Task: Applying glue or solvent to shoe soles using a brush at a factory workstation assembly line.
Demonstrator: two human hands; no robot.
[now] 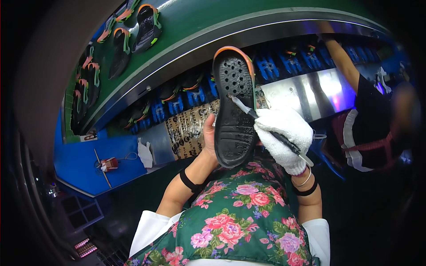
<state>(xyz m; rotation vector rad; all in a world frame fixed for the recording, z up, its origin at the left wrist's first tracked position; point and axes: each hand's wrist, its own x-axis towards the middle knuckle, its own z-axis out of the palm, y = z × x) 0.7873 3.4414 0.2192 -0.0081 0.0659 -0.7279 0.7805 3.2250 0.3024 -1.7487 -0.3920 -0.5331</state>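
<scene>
My bare left hand (pixel 209 136) grips a black shoe sole (pixel 230 117) by its left edge, the thumb up along its side; the other fingers are behind it. The sole stands nearly upright before me, with a cluster of holes in its upper part, ridges lower down and an orange and green rim. In a white knitted glove, my right hand (pixel 286 137) is closed around a brush (pixel 240 105) with a dark handle. The bristles lie against the sole just below the holes, where the surface looks wet. A thin pale tube runs off the handle's rear end.
Similar black shoe parts (pixel 147 29) with orange and green trim lie on a green conveyor (pixel 191 24). Below it, a shelf holds a row of blue racks (pixel 266 66). A blue table (pixel 84 164) carries a small red-and-white object (pixel 108 164). At right, another person's arm (pixel 344 62) reaches toward the conveyor.
</scene>
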